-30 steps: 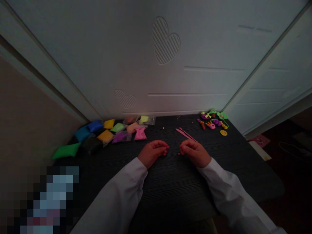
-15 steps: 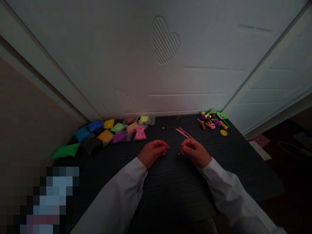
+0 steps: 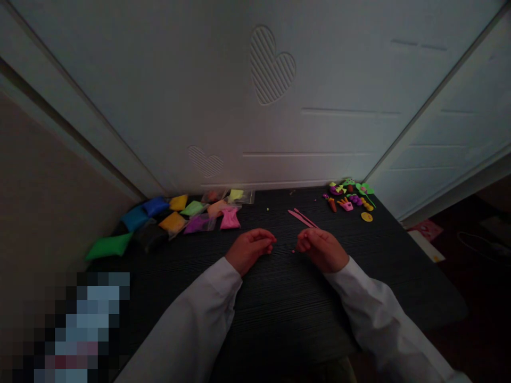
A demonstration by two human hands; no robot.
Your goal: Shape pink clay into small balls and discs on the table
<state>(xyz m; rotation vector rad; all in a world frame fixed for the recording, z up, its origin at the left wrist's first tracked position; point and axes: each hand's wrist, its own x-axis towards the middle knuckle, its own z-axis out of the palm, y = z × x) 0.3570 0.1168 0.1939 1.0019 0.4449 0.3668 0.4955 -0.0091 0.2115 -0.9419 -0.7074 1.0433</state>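
My left hand [image 3: 250, 251] is closed in a pinch above the dark table. A small reddish bit [image 3: 274, 240], which looks like modelling clay, shows at its fingertips. Facing it across a short gap, my right hand [image 3: 324, 250] is also pinched; whatever its fingers hold is too small to name. A tiny pink crumb [image 3: 293, 251] lies on the table just left of my right fingers. Two slim pink modelling tools [image 3: 302, 217] rest behind my right hand. Beyond my left hand is a bag of pink clay [image 3: 230, 218].
Several bags of coloured clay, including a green one [image 3: 109, 246] and a purple one [image 3: 198, 224], line the table's back left. Small clay figures stand at the back right, among them a pink cup shape [image 3: 346, 205] and a yellow disc [image 3: 367, 217]. A white panel [image 3: 223, 106] rises behind.
My right hand has turned slightly, and its fingertips have shifted a little. My left hand stays almost where it was.
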